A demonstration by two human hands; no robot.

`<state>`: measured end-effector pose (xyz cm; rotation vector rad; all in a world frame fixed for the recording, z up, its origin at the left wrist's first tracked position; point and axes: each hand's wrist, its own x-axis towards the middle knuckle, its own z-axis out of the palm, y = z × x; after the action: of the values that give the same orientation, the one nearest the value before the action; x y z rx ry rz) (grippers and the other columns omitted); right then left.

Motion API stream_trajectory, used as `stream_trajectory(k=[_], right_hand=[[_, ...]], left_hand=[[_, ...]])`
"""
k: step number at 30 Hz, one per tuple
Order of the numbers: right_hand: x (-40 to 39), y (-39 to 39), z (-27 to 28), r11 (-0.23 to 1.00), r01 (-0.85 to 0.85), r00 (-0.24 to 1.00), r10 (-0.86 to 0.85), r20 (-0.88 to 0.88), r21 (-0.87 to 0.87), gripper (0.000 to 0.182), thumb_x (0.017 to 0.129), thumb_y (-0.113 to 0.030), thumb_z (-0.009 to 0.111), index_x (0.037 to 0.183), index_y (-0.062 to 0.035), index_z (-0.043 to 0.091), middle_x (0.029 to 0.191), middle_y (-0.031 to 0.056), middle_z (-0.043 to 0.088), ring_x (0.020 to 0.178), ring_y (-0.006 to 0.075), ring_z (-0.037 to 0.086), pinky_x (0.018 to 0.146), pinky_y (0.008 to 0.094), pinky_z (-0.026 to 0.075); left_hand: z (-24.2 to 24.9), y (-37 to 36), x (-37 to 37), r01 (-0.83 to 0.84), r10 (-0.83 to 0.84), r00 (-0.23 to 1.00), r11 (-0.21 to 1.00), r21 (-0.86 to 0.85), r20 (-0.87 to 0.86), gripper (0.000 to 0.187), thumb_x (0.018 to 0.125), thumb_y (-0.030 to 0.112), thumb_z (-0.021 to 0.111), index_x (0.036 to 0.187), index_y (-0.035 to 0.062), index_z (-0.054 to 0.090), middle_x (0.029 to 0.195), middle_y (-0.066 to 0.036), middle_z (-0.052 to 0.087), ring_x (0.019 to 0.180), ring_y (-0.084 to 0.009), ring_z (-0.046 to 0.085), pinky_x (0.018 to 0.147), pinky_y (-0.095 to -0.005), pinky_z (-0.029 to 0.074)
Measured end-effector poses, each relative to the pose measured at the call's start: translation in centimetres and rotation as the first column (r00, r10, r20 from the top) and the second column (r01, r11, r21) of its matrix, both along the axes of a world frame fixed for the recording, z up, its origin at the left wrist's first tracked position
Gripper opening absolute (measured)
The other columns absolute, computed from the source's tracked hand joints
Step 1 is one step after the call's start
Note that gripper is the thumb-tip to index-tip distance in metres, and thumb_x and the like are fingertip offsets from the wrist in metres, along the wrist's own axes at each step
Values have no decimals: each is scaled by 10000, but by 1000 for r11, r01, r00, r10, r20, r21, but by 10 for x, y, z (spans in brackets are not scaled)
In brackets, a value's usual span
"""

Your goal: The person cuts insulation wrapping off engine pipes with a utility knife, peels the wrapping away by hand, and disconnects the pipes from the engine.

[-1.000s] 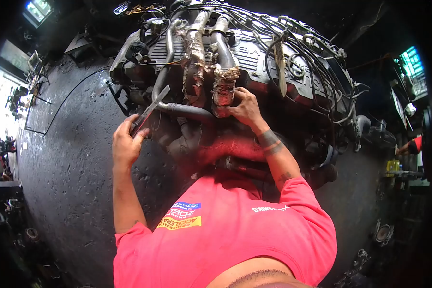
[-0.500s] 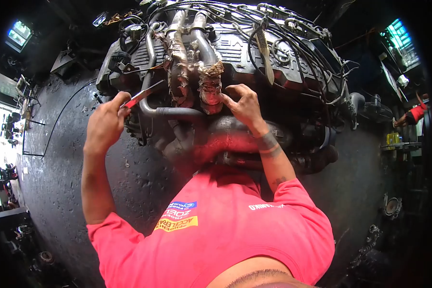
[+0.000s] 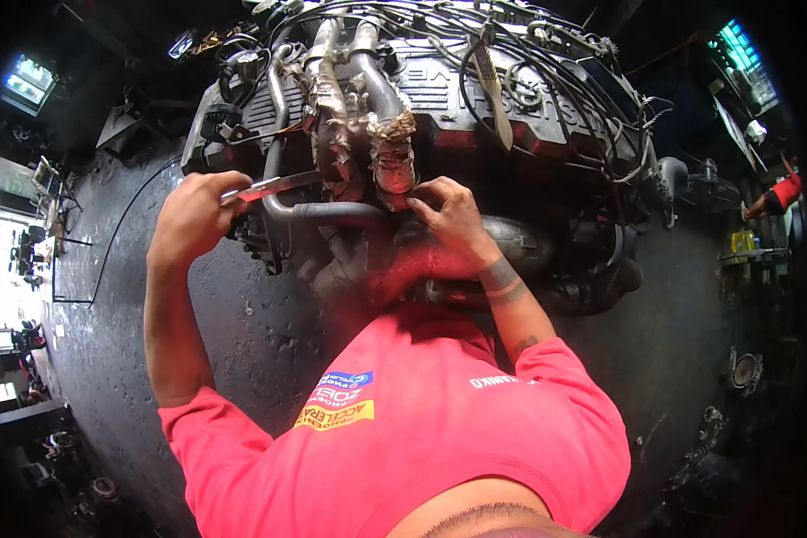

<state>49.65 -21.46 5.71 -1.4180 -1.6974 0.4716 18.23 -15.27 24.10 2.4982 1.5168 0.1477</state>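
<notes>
My left hand (image 3: 191, 215) is closed around a utility knife (image 3: 273, 186), whose long flat metal blade points right toward the wrapped pipes. At the lower end of a thick pipe (image 3: 382, 88), my right hand (image 3: 453, 211) has thumb and fingers pinched at the edge of torn, silvery heat wrap (image 3: 394, 166). A second pipe (image 3: 334, 112) with ragged wrapping stands just left of it, near the blade's tip. Below them a bare curved metal pipe (image 3: 332, 212) runs across. All belong to a large engine (image 3: 439, 81) with raised letters on its cover.
Black cables (image 3: 547, 63) loop over the engine, and a brush (image 3: 493, 94) lies on its cover. A thin dark hose or cable (image 3: 121, 233) crosses the dark floor (image 3: 215, 332) at left. Another person in a red shirt (image 3: 785, 193) is at far right, near a fan (image 3: 710, 186).
My left hand has turned the knife flatter and brought its blade down and right, toward the wrapped pipes. My right hand has lowered slightly to the wrap's bottom edge.
</notes>
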Motion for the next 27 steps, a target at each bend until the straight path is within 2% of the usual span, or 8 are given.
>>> stream_trajectory(k=[2,5,6,8,13,15,17,27], right_hand=[[-2,1,0,1000,-21,1000,22,9,-20,193,770,-222,679,840,-42,666,827,115,623,783,288,612,721,366,487],[-3,0,-2,999,-40,998,40,50,1,185,773,-219,673,841,-47,666,828,115,618,783,297,609,720,370,487],[-3,-2,-2,999,-31,999,30,42,15,187,772,-221,674,840,-47,665,828,114,618,781,297,610,718,372,487],[-3,-3,-2,1000,-13,1000,13,19,22,188,771,-222,675,840,-48,664,828,113,618,779,296,610,717,373,487],[8,-1,0,1000,16,986,-18,-165,-14,203,770,-225,676,834,-32,666,821,120,631,783,287,618,721,364,488],[11,2,-4,999,31,981,-37,-192,-31,215,764,-225,680,836,-22,666,821,129,635,787,286,619,724,358,486],[12,4,-8,998,47,986,-38,-161,50,212,773,-211,701,862,-21,670,831,105,643,751,221,629,669,306,490],[14,-1,-5,993,117,961,-114,-254,-2,204,771,-190,699,878,-19,671,844,106,646,784,219,630,702,308,486]], left_hand=[[2,6,10,142,-133,979,989,43,-155,196,741,107,642,934,97,674,827,-151,651,791,-323,623,699,-403,484],[16,9,42,172,-166,932,985,-10,-323,95,743,84,604,823,71,654,734,-137,635,753,-316,624,676,-410,488],[14,13,46,175,-170,929,985,-14,-330,95,743,84,604,823,71,654,734,-137,635,753,-316,624,676,-410,488],[8,20,54,256,-207,819,966,19,-535,148,747,97,620,888,112,663,742,-123,629,746,-305,615,653,-407,469],[16,18,52,383,-320,812,923,33,-488,161,758,124,627,919,124,640,724,-104,604,730,-300,602,638,-416,456],[15,16,56,327,-257,822,944,50,-508,188,774,127,620,962,124,628,721,-102,600,723,-302,602,632,-418,457],[9,15,63,352,-290,804,936,22,-519,202,787,129,615,989,129,625,731,-100,599,703,-304,598,619,-418,458],[-24,32,90,501,-414,636,863,-59,-651,258,790,110,568,1039,135,630,697,-99,583,664,-290,604,589,-404,458]])
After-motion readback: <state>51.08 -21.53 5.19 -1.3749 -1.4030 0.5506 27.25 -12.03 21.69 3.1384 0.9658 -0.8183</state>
